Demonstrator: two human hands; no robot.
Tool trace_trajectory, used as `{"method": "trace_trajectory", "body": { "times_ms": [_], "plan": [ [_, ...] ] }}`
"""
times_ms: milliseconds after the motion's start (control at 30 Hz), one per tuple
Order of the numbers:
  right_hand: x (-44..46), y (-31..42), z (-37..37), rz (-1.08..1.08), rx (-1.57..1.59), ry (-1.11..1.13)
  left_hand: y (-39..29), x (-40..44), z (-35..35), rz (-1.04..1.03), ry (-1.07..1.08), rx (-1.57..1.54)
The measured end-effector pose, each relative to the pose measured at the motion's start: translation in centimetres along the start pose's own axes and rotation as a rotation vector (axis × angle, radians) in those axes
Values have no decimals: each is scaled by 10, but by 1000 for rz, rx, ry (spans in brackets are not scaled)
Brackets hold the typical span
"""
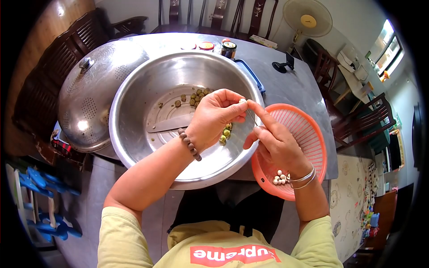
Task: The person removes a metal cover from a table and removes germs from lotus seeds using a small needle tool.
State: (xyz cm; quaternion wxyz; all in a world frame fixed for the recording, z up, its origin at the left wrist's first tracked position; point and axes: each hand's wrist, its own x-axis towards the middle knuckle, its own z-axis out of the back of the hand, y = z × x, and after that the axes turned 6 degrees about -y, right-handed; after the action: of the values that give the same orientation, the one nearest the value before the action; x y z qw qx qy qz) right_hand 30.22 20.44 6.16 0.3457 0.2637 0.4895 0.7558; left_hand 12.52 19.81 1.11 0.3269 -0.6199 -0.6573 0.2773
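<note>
Above the right side of a large steel basin, my left hand pinches a small whitish round piece, perhaps a seed or nut. My right hand is closed on a thin metal pick. Its index finger reaches to the piece, and its exact tip is hard to make out. In the basin lie small round green-brown pieces and a flat metal blade, partly hidden by my left hand. Brighter green pieces sit below that hand. Under my right wrist, an orange plastic basket holds several white pieces.
A perforated steel lid leans at the basin's left. Behind the basin stand jars, and a blue-edged tray is partly hidden. A black stand is on the grey table. Wooden chairs and a fan surround it.
</note>
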Motion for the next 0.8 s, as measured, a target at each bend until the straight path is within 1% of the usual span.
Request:
{"method": "trace_trajectory", "body": {
  "times_ms": [167,233,367,467,567,633,667,733,800],
  "plan": [
    [-1,-2,8,-25,18,73,2,-1,0,-5,8,33],
    [-2,-1,9,-125,98,109,2,-2,-1,-8,12,48],
    [-2,-3,10,-163,202,114,1,-3,-3,-16,11,65],
    [-1,-2,9,-135,163,113,1,-2,-3,-27,13,87],
    [-1,0,4,-107,122,67,-2,-2,-2,-25,17,101],
    [-1,-2,-1,-23,91,-4,-2,-2,-2,-18,20,102],
    [0,-3,-3,-24,92,-5,-2,-2,-1,-11,19,76],
    [0,-4,-6,38,-24,-61,-1,-2,0,-4,20,50],
    [-1,-5,-8,39,-55,-80,-1,-2,1,24,41,28]
  ]
}}
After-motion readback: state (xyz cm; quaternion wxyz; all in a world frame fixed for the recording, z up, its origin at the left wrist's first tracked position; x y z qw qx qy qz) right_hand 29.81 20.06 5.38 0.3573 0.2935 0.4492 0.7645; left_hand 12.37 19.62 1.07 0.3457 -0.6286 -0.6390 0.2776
